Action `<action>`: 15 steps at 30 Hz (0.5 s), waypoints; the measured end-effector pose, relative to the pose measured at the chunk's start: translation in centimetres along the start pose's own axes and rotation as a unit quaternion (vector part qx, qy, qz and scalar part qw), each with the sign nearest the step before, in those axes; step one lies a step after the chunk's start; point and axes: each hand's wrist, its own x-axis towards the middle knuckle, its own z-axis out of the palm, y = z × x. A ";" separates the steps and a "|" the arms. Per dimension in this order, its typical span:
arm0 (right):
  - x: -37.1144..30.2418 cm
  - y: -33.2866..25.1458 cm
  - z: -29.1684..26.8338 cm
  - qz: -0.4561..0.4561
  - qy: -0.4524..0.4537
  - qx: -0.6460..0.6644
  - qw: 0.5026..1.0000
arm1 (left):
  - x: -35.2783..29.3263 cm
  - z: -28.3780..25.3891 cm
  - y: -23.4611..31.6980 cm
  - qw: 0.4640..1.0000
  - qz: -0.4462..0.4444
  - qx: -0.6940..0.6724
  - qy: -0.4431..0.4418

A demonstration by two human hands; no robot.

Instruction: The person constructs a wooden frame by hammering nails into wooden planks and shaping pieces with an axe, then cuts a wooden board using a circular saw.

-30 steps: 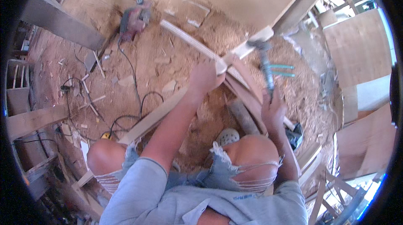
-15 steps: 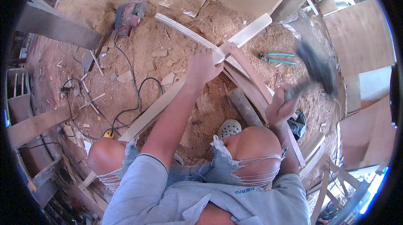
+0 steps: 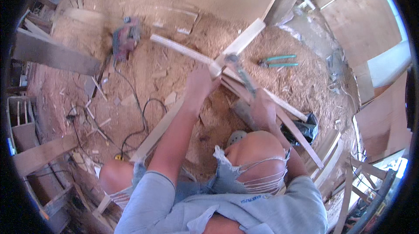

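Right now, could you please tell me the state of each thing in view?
Hammer: held by the right hand
Wooden slats: crossed, held by the left hand
Teal-handled pliers: lying, handles spread
Red corded power tool: on the ground, on/off unclear
Black plastic bag: crumpled
Jeans: ripped

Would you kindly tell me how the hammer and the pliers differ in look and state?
The hammer is gripped in the right hand, while the pliers lie on the floor with nobody holding them. The hammer has a single handle; the pliers have two teal ones, spread apart. The hammer's handle slants, whereas the pliers' handles run nearly level across the picture. Both are hand tools.
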 end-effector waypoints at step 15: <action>6.3 -4.5 -2.8 0.187 -0.373 0.052 0.907 | 1.2 0.5 -2.1 0.998 0.013 0.009 0.055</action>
